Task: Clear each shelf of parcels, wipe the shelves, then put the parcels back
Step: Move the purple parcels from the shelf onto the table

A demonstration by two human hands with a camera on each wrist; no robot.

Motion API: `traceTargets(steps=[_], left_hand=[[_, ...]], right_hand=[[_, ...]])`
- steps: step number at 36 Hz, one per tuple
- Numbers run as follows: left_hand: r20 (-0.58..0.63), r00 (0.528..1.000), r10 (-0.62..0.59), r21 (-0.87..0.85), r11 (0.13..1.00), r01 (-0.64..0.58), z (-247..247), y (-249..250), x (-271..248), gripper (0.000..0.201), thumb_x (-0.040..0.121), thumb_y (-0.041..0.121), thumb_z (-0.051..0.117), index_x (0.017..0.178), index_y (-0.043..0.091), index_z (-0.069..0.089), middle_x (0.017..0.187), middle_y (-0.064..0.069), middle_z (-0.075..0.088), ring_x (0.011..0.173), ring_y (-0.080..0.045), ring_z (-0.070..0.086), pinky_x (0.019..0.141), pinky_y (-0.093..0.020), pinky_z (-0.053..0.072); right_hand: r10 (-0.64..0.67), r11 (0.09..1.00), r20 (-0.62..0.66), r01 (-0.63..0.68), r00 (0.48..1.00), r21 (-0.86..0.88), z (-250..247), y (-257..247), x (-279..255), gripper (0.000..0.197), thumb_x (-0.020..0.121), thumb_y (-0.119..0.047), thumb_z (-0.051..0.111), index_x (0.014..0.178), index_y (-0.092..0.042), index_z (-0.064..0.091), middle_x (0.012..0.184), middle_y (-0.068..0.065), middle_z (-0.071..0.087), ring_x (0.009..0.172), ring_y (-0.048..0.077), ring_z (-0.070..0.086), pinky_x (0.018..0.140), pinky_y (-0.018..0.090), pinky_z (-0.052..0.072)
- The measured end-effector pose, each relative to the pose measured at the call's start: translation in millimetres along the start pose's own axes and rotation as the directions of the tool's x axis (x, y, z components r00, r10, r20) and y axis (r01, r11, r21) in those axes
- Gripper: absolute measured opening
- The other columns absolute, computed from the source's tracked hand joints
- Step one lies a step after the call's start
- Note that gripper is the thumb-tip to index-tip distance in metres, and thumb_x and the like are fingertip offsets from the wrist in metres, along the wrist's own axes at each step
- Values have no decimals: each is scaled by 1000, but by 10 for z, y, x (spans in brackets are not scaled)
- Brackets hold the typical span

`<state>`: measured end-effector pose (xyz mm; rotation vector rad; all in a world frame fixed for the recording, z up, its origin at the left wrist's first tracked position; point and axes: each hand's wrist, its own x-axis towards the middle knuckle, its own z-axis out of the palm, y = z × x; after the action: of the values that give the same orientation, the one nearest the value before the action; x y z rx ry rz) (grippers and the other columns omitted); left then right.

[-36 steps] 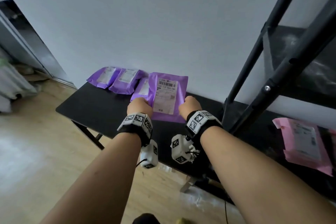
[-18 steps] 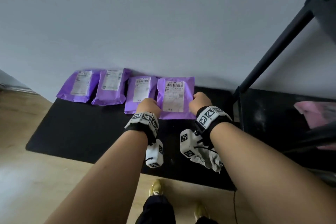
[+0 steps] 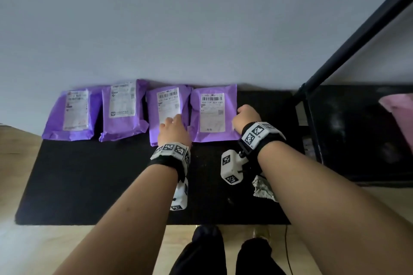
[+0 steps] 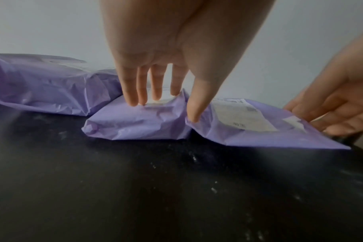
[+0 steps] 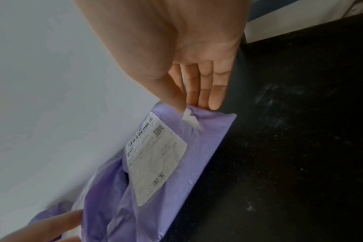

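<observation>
Four purple parcels are laid in a row along the back edge of the black table [image 3: 89, 181], against the wall. The left hand [image 3: 173, 130] is held with straight fingers [image 4: 133, 96] resting on the third parcel [image 3: 166, 107], while its thumb touches the near left corner of the fourth parcel [image 3: 213, 114]; nothing is gripped. The right edge of the fourth parcel is pinched between thumb and fingers of the right hand [image 3: 247, 117]. A crumpled cloth [image 3: 262, 187] is seen near the front edge, under the right forearm. A pink parcel [image 3: 400, 107] is seen on the black shelf [image 3: 357, 131].
</observation>
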<state>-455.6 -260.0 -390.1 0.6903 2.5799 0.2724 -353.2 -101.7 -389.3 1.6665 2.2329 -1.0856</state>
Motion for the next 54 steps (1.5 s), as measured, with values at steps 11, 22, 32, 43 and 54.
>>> traceTargets(steps=[11, 22, 32, 43, 54], left_hand=[[12, 999, 30, 93, 995, -31, -64, -262, 215, 69, 80, -7, 49, 139, 26, 36, 138, -2, 40, 122, -28, 39, 87, -42, 45], [-22, 997, 77, 94, 993, -75, -131, -249, 194, 50, 91, 22, 56, 136, 14, 37, 135, -9, 43, 122, -30, 39, 89, -44, 43], [-21, 974, 226, 112, 969, -222, -123, 196, -323, 53, 83, 5, 52, 135, 12, 41, 138, -9, 42, 124, -29, 39, 97, -42, 40], [76, 947, 313, 156, 934, -321, 286, 917, -1487, 44, 87, 10, 47, 131, 13, 47, 134, -10, 46, 125, -31, 41, 101, -41, 41], [119, 855, 505, 147, 842, -518, 940, 2059, -3046, 43, 88, 18, 46, 131, 16, 48, 133, -11, 45, 124, -32, 40, 99, -43, 40]], right_hand=[[-51, 998, 68, 53, 996, -22, 214, -158, 70, 44, 92, -7, 44, 135, -15, 50, 132, 6, 55, 116, 27, 56, 88, 32, 44], [-10, 997, 48, 13, 999, -74, 265, -217, -105, 34, 92, -14, 49, 125, -12, 52, 122, 10, 58, 103, 28, 60, 79, 34, 49], [-32, 999, 17, 31, 999, 32, -76, 122, -632, 56, 90, -16, 53, 144, -17, 40, 145, 8, 45, 128, 28, 48, 101, 33, 40], [-82, 994, 33, 79, 996, 79, -466, 1271, -1559, 48, 91, -20, 57, 137, -18, 48, 135, 4, 55, 121, 23, 54, 103, 35, 43], [-35, 999, -134, 33, 990, -16, -1410, 2984, -2424, 35, 95, -22, 54, 126, -8, 57, 132, 12, 57, 120, 29, 54, 92, 30, 43]])
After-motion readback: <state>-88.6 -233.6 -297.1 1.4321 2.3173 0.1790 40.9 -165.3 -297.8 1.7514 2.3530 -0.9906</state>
